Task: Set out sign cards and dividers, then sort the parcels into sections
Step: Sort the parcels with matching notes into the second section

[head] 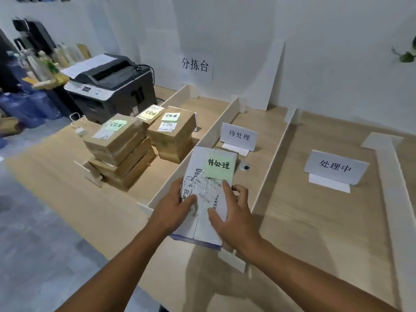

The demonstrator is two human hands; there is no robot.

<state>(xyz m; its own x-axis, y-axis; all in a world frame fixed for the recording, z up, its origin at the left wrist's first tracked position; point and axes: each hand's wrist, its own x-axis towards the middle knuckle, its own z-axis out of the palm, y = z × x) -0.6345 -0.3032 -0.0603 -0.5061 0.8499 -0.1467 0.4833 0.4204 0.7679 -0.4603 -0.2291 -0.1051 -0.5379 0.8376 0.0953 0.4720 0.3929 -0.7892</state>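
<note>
Head view: a white parcel point(200, 161) with green note point(219, 168) and barcode label point(208, 195) is grasped by left hand point(173, 206) and right hand point(234, 212), near the sign card point(239, 137).

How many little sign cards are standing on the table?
2. Middle card stands in the middle section, right card in the right section. The stacks might hide another.

Two bare forearms point(126, 255) at the frame's lower edge; the left grip point(174, 206) and right grip point(234, 211) are bare and ungloved.
</note>
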